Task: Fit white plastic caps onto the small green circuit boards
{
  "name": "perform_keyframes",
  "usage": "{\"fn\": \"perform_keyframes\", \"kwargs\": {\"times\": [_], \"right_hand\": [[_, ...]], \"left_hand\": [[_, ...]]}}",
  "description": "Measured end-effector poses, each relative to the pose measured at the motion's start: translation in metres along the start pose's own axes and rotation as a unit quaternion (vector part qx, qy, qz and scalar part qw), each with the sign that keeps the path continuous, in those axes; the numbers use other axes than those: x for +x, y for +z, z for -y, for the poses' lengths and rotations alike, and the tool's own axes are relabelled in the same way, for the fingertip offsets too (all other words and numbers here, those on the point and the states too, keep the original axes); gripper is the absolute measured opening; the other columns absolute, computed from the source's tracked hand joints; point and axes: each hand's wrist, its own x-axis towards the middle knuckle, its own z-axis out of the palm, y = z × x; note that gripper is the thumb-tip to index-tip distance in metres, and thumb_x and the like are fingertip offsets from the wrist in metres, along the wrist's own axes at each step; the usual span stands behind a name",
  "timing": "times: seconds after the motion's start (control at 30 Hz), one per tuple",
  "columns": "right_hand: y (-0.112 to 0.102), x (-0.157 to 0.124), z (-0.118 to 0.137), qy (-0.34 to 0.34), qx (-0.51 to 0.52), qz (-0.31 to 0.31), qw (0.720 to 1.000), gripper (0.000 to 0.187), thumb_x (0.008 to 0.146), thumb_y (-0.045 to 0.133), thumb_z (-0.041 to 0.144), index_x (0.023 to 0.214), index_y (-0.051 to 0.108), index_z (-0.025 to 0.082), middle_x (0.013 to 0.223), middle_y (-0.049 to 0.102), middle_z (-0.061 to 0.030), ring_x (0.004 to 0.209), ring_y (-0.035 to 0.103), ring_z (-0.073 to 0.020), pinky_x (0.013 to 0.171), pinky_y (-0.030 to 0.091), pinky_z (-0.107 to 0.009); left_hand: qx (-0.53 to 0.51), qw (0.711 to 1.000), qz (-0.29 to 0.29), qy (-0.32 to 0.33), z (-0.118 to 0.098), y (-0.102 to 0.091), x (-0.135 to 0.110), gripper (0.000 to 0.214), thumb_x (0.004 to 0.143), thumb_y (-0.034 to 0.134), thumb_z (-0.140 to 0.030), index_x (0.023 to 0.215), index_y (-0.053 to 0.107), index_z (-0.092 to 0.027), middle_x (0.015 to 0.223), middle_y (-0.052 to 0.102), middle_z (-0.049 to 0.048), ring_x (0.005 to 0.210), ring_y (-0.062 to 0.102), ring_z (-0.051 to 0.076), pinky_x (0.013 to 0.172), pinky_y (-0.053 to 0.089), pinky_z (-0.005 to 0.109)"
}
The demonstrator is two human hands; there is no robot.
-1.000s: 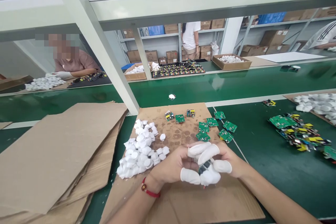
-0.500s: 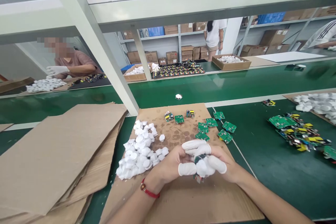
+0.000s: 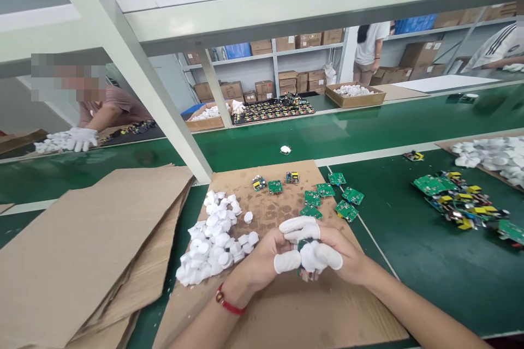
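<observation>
Both my hands meet over the cardboard sheet point(image 3: 323, 316), with white covers on several fingertips. My left hand point(image 3: 272, 253) is closed on one side of a small circuit board point(image 3: 305, 272), whose parts show at its lower edge. From the other side my right hand point(image 3: 341, 251) grips the same board, its thumb pressed on a white round piece point(image 3: 310, 256) against it. Fingers hide most of the board. Left of my hands lies a heap of white pieces point(image 3: 216, 240). Beyond them are several loose green circuit boards point(image 3: 325, 190).
Stacked cardboard point(image 3: 94, 234) lies at left beside a slanting metal post point(image 3: 151, 76). At right is a pile of boards point(image 3: 458, 196). On the green belt point(image 3: 245, 144) sits one board with a white piece point(image 3: 285, 150). A co-worker point(image 3: 102, 109) reaches into white pieces across it.
My hands keep their hold on the board and white piece, with little visible change. The co-worker's gloved hand has lowered to the white pieces. A person at the back has moved right.
</observation>
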Motion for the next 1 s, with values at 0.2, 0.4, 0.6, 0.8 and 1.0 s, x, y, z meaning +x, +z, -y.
{"fn": "perform_keyframes", "kwargs": {"times": [0.2,0.4,0.6,0.8,1.0], "right_hand": [[-0.003,0.001,0.0,-0.019,0.003,0.014,1.0,0.037,0.083,0.052,0.046,0.109,0.059,0.021,0.113,0.057,-0.0135,0.099,0.057,-0.0234,0.08,0.048,-0.039],[-0.003,0.002,-0.001,-0.061,-0.056,-0.001,0.997,0.03,0.083,0.053,0.04,0.105,0.06,0.021,0.111,0.06,-0.0146,0.101,0.057,-0.024,0.085,0.045,-0.04],[-0.002,0.0,-0.002,0.002,0.002,0.001,1.0,0.039,0.087,0.044,0.047,0.111,0.058,0.019,0.12,0.053,-0.0153,0.087,0.062,-0.0204,0.068,0.052,-0.032],[-0.003,0.001,-0.009,-0.063,-0.058,-0.031,0.996,0.035,0.072,0.067,0.036,0.104,0.062,0.023,0.109,0.063,-0.0119,0.099,0.059,-0.0243,0.082,0.047,-0.037],[-0.001,-0.002,-0.014,0.035,0.098,-0.003,0.995,0.068,0.06,0.07,0.057,0.117,0.054,0.022,0.112,0.058,-0.0129,0.087,0.06,-0.0236,0.074,0.048,-0.036]], "left_hand": [[-0.004,1.0,-0.016,0.0,0.002,0.001,-0.001,0.047,0.061,0.069,-0.051,0.086,0.066,-0.012,0.067,0.065,0.0053,0.059,0.059,0.015,0.056,0.044,0.023],[0.035,0.999,-0.013,0.0,-0.004,0.0,-0.004,0.033,0.065,0.07,-0.042,0.079,0.067,-0.012,0.067,0.063,0.0032,0.06,0.055,0.012,0.06,0.042,0.022],[-0.052,0.998,-0.03,0.012,0.005,0.004,0.001,0.048,0.061,0.067,-0.055,0.084,0.066,-0.013,0.07,0.063,0.0051,0.061,0.055,0.013,0.057,0.041,0.023],[0.024,0.998,-0.064,0.003,0.002,0.003,-0.003,0.039,0.062,0.072,-0.043,0.087,0.067,-0.014,0.067,0.061,0.0008,0.061,0.049,0.009,0.06,0.04,0.02],[-0.037,0.998,-0.047,0.012,-0.002,0.001,-0.003,0.034,0.066,0.068,-0.045,0.075,0.066,-0.012,0.066,0.06,0.0021,0.056,0.049,0.008,0.056,0.043,0.019]]}}
